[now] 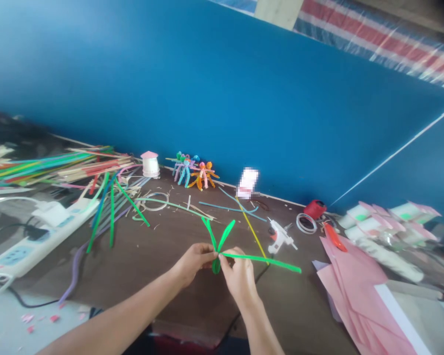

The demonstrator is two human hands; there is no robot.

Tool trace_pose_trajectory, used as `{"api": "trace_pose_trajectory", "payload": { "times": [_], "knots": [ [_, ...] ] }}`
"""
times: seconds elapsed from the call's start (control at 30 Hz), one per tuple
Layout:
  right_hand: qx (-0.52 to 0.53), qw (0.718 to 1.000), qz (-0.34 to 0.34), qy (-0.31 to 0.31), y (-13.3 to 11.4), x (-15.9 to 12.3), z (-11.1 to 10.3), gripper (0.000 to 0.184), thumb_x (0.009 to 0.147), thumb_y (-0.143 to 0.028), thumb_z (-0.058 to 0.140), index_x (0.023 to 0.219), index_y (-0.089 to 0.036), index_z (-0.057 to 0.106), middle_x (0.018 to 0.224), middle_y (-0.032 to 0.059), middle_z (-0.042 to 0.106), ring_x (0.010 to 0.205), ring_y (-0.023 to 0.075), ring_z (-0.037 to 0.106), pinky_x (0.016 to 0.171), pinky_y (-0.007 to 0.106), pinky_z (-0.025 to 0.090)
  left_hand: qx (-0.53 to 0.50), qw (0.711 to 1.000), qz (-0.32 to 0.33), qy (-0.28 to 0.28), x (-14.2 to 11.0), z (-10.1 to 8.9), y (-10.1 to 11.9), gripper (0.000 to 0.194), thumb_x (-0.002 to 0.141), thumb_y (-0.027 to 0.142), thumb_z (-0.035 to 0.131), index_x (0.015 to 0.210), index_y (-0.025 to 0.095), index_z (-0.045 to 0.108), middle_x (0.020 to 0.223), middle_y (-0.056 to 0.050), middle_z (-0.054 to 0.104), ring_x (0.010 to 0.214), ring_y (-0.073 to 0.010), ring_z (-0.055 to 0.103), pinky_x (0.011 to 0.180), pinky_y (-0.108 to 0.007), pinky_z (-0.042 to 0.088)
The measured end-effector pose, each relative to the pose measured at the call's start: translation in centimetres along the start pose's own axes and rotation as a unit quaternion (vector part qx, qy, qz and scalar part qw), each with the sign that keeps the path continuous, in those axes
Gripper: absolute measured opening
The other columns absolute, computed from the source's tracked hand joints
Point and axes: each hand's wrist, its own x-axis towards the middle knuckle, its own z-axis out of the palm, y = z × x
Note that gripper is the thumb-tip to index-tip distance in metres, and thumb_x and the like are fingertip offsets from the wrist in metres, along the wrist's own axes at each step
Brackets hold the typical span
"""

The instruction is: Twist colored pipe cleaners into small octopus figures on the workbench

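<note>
Remotely, I log the looped fuzzy stem (227,235) as solid bright green. I read the wall (222,98) as blue, tabletop (163,251) dark brown, glue gun (281,238) mainly white, paper sheets (350,298) pink, overhead sheeting (377,42) striped red, white and grey-blue.

We look from the wearer's head — forward and down over the bench (133,264) — facing the blue wall (207,88)

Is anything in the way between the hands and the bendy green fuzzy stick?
Nothing that I can see. The left hand and right hand both pinch the green fuzzy stick where its loops meet. The white glue gun lies behind its long strand, not between.
</note>
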Motion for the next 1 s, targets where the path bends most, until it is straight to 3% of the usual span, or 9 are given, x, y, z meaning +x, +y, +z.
{"api": "trace_pose_trajectory", "payload": {
  "times": [0.2, 0.33, 0.53, 0.73, 0.87, 1.0],
  "knots": [
    [0.165, 0.982, 0.075, -0.050, 0.2, 0.5, -0.2, 0.010, 0.075, -0.024, 0.052, 0.079, -0.018, 0.058, 0.066, 0.0011, 0.063, 0.060, 0.0150, 0.058, 0.058, 0.023, 0.044, 0.003, 0.999, -0.040, -0.023, -0.5, 0.0, 0.9, 0.027, 0.053, 0.032, 0.072, 0.061, 0.011, 0.059, 0.055, 0.002, 0.055, 0.053, -0.0091, 0.049, 0.057, -0.024, 0.039],
    [0.228, 0.966, 0.091, -0.085, 0.3, 0.9, 0.0, 0.010, 0.072, -0.024, 0.054, 0.074, -0.017, 0.061, 0.065, 0.0010, 0.063, 0.060, 0.0154, 0.058, 0.056, 0.023, 0.045, 0.019, 0.998, -0.046, -0.050, -0.7, 0.1, 1.1, 0.027, 0.055, 0.033, 0.071, 0.064, 0.010, 0.062, 0.055, 0.001, 0.055, 0.052, -0.0087, 0.048, 0.055, -0.022, 0.037],
    [0.249, 0.959, 0.128, -0.036, 0.5, 1.1, 0.5, 0.013, 0.070, -0.026, 0.056, 0.069, -0.015, 0.062, 0.063, 0.0033, 0.064, 0.063, 0.0185, 0.059, 0.059, 0.026, 0.045, 0.009, 0.999, -0.050, -0.008, -0.5, 0.1, 0.8, 0.027, 0.055, 0.035, 0.070, 0.059, 0.012, 0.055, 0.052, 0.003, 0.051, 0.048, -0.0080, 0.045, 0.053, -0.023, 0.038],
    [0.323, 0.928, 0.175, -0.058, 0.5, 1.0, 0.9, 0.018, 0.069, -0.030, 0.059, 0.061, -0.014, 0.059, 0.051, -0.0013, 0.055, 0.051, 0.0126, 0.051, 0.051, 0.022, 0.040, 0.044, 0.998, -0.035, -0.026, -0.4, 0.1, 0.7, 0.027, 0.057, 0.034, 0.068, 0.058, 0.012, 0.053, 0.050, 0.004, 0.047, 0.047, -0.0069, 0.042, 0.050, -0.021, 0.035],
    [0.396, 0.889, 0.230, 0.002, 0.7, 1.2, 0.9, 0.026, 0.068, -0.039, 0.061, 0.065, -0.014, 0.060, 0.045, -0.0051, 0.044, 0.040, 0.0073, 0.039, 0.039, 0.018, 0.032, 0.072, 0.997, -0.011, -0.011, -0.3, -0.1, 0.2, 0.025, 0.060, 0.032, 0.064, 0.054, 0.013, 0.049, 0.044, 0.006, 0.041, 0.041, -0.0052, 0.034, 0.043, -0.020, 0.026],
    [0.437, 0.866, 0.232, 0.071, 0.7, 1.7, 0.2, 0.028, 0.065, -0.040, 0.064, 0.078, -0.015, 0.064, 0.053, -0.0030, 0.049, 0.046, 0.0084, 0.042, 0.039, 0.018, 0.034, 0.105, 0.994, -0.002, 0.003, -0.2, -0.2, -0.2, 0.023, 0.060, 0.030, 0.061, 0.051, 0.014, 0.048, 0.042, 0.007, 0.038, 0.039, -0.0047, 0.029, 0.041, -0.020, 0.021]
  ]
}}
